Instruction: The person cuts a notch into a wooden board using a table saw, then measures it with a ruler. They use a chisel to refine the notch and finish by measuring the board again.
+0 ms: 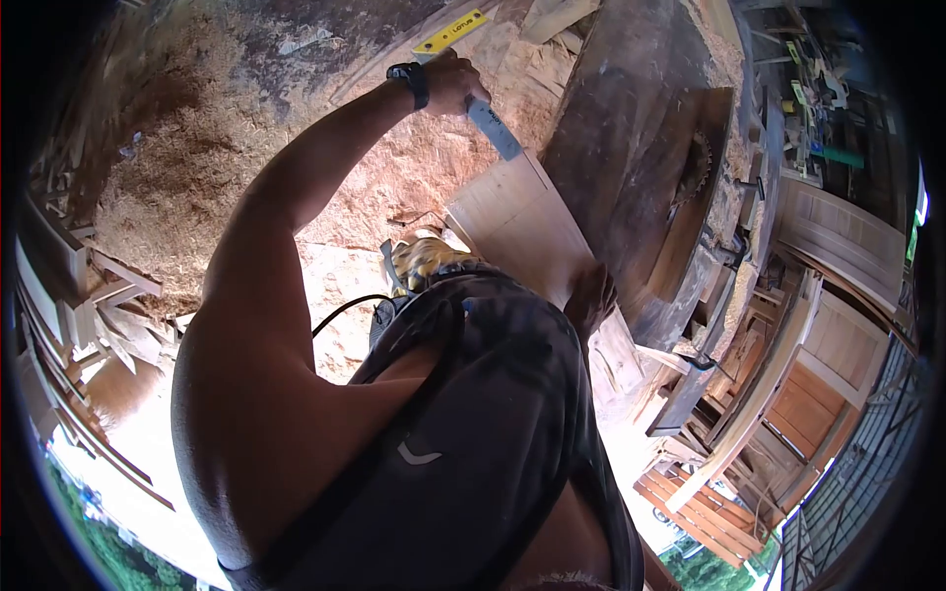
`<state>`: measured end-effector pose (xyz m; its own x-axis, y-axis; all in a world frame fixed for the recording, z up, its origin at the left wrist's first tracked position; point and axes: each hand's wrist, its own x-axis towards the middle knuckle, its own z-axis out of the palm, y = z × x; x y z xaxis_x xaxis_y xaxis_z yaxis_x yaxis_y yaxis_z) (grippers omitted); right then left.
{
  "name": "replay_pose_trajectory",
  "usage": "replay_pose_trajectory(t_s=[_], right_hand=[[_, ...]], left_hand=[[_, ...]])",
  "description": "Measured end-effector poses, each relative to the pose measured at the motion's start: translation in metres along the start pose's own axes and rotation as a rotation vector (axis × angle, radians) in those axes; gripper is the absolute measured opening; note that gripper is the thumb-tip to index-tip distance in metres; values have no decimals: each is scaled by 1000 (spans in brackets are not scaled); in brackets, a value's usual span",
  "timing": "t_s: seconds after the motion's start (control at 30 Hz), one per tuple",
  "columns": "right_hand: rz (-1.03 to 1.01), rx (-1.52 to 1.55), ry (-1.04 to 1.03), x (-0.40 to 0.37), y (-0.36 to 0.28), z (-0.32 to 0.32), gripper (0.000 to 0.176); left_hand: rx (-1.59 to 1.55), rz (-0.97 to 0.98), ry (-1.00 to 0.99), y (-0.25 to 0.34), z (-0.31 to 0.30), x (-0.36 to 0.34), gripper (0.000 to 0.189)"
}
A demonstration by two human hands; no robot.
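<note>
My left hand (pixel 453 84), with a dark watch on its wrist, is closed around the near end of a flat steel blade or rule (pixel 496 130). The blade's far end lies across the top of a pale wooden board (pixel 522 222). A yellow tool bar marked LOTUS (pixel 450 32) shows just beyond this hand; whether it joins the blade is hidden. My right hand (pixel 591 297) is in deep shadow at the board's right edge, its fingers curled over that edge. The board reaches back toward my waist, where my shirt covers part of it.
A toothed circular saw blade (pixel 698 165) rises from the dark saw table (pixel 631 128) at the right. Near my waist is a yellow-and-black object (pixel 431 258), with a black cord (pixel 345 303) nearby. Sawdust (pixel 187 167) covers the bench. Wooden panels (pixel 838 241) stand at the far right.
</note>
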<state>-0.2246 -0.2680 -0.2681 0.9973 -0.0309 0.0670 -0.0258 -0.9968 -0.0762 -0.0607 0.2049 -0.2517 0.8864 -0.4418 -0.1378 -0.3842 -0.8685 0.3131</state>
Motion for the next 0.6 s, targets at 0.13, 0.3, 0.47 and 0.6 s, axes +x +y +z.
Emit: replay_pose_trajectory(t_s=[0.13,0.3,0.47,0.6], right_hand=[[-32,42,-28,1,9,4,57],[-57,125,-44,3,16,4,63],[-74,122,-69,7,11,-5,63],[-105,114,-72,9,15,-3,59]], left_hand=[[2,-95,-36,-2,3,-10,41],[-90,-85,28,2,18,-25,42],[-97,-92,32,2,23,-38,44],[-102,-115,-30,4,24,-39,45]])
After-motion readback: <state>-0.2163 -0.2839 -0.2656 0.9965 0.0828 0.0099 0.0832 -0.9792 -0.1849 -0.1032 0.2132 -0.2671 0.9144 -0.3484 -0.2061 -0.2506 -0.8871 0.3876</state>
